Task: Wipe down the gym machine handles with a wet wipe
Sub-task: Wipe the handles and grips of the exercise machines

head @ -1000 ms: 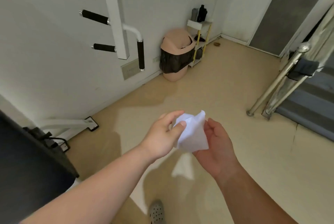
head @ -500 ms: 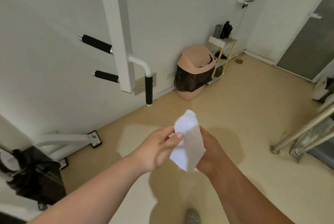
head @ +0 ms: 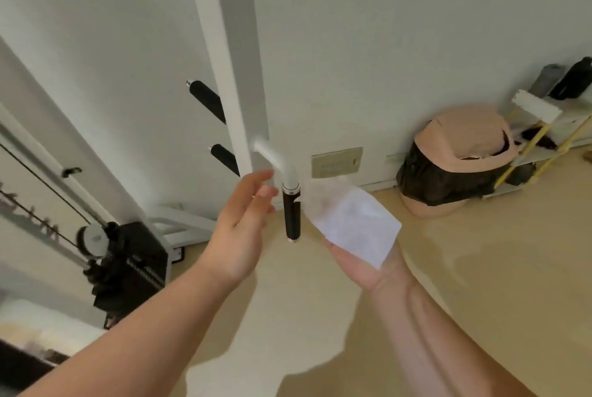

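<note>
A white gym machine post (head: pixel 237 76) carries three black padded handles. The nearest handle (head: pixel 291 214) hangs vertically from a white bent tube, right between my hands. Two more black handles (head: pixel 206 100) (head: pixel 224 158) stick out to the left behind the post. My left hand (head: pixel 242 230) is open, fingers spread, just left of the hanging handle without touching it. My right hand (head: pixel 362 263) lies palm up just right of the handle, with a white wet wipe (head: pixel 350 223) spread flat over its fingers.
A pink swing-lid bin (head: pixel 461 153) with a black bag stands by the wall at right, beside a small yellow-framed shelf (head: pixel 544 133) with bottles. A black weight stack with pulley and cable (head: pixel 128 265) sits at left. Beige floor lies below.
I have come closer to the machine. My left hand let go of the wipe and opened beside the hanging handle. The wipe is now unfolded flat on my right palm.
</note>
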